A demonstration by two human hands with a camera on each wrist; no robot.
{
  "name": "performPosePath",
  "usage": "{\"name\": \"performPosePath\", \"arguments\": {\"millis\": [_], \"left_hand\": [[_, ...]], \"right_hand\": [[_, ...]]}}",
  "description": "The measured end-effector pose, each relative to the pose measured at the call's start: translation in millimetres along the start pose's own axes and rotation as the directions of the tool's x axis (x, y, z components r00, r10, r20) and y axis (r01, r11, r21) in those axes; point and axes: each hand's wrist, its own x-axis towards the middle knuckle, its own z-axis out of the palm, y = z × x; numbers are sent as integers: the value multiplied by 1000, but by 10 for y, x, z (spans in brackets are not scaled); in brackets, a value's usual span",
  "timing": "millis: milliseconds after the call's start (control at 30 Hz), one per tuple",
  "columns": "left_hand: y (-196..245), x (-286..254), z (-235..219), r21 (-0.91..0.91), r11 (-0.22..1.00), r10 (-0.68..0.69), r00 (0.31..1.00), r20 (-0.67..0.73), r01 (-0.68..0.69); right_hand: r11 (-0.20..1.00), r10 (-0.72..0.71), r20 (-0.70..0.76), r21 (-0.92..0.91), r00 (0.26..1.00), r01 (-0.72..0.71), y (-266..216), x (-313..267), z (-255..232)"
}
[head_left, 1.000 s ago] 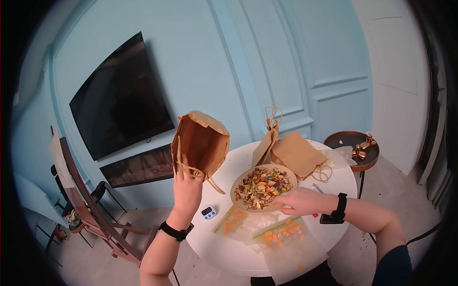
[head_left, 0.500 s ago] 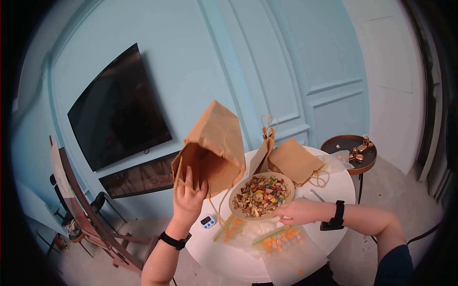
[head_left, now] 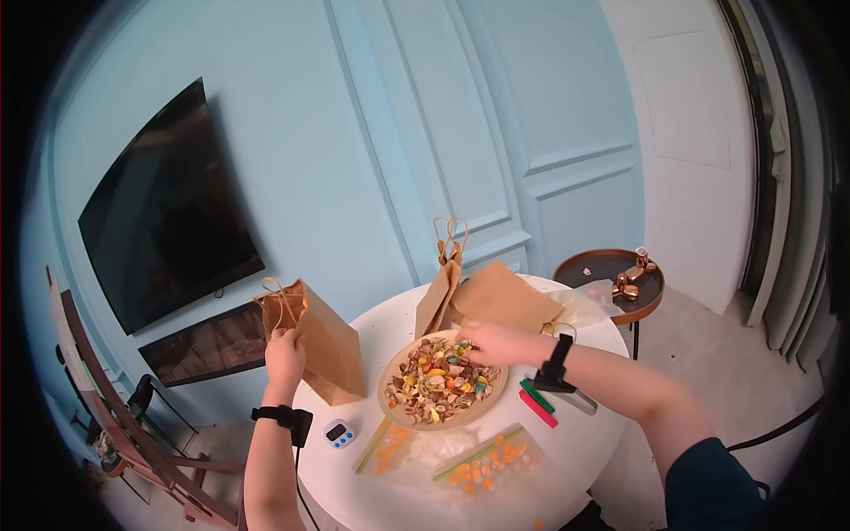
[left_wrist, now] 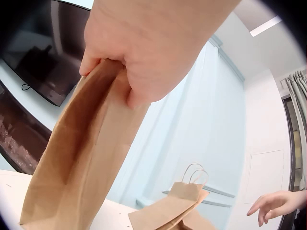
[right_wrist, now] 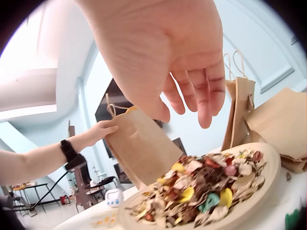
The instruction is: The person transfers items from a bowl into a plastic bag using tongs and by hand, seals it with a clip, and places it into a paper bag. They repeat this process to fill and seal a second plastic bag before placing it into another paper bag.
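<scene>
My left hand (head_left: 286, 356) grips the top edge of a brown paper bag (head_left: 333, 358) beside its twisted handles. In the left wrist view the thumb and fingers pinch the bag's side, which folds inward. The bag stands upright, leaning a little, at the table's left. To its right is a round beige bowl (head_left: 501, 395) heaped with a dried mix (right_wrist: 208, 189) of petals, shavings and coloured pieces. My right hand (right_wrist: 177, 62) hangs over the far right part of the bowl. Its fingers point down, loosely bent and apart, above the mix with nothing between them.
Behind the bowl, folded paper bags stand (head_left: 437, 296) and another lies flat (head_left: 503, 296). A white timer (head_left: 338, 433) and zip bags with orange pieces (head_left: 487, 465) lie in front. Green (head_left: 538, 396) and red (head_left: 538, 410) sticks lie at right. A side table (head_left: 584, 265) stands beyond.
The paper bag, earlier raised and tipped with its mouth toward me, has come down upright onto the table. My right hand has moved from the bowl's near right rim to above its far right side.
</scene>
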Motion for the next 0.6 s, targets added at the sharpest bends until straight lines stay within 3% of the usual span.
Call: {"name": "performPosePath", "arguments": {"millis": [33,100,133,200,233,267,300,333,400,433,500,567,600], "left_hand": [[19,23,25,-3,1000,-2,1000,3,2],[113,58,23,16,995,96,985,-145,-95],[173,78,-35,-8,992,122,972,-199,-126],[254,133,-202,-110,983,106,941,-322,-148],[122,234,-161,-246,967,-16,947,-319,-66],[121,305,-298,-530,846,-130,987,-93,61],[318,290,-486,-764,637,-132,991,25,104],[428,297,-595,-831,525,-144,981,128,186],[648,271,-710,-889,314,-121,943,311,334],[771,234,-721,-889,227,-90,918,387,398],[912,180,-571,-878,91,-58,883,467,470],[1104,97,-478,-851,-24,3,851,524,524],[1194,38,-425,-789,-147,29,800,599,596]], "right_hand": [[1000,2,4,-1,1000,-2,128,89,25],[925,184,43,331,982,-187,301,232,41],[922,186,55,336,981,-194,305,267,28],[760,327,130,552,936,-343,248,317,-25],[754,330,145,554,933,-353,228,346,-45],[669,358,184,634,916,-389,202,366,-57],[575,382,227,701,896,-422,158,377,-74],[569,384,247,695,890,-439,54,378,-120],[230,427,333,859,841,-457,-148,353,-242],[225,429,349,852,833,-473,-131,332,-250],[-56,339,230,973,912,-224,-64,263,-258],[-170,361,162,980,918,-106,-91,141,-468],[-136,361,177,981,916,-136,-131,36,-656]]}}
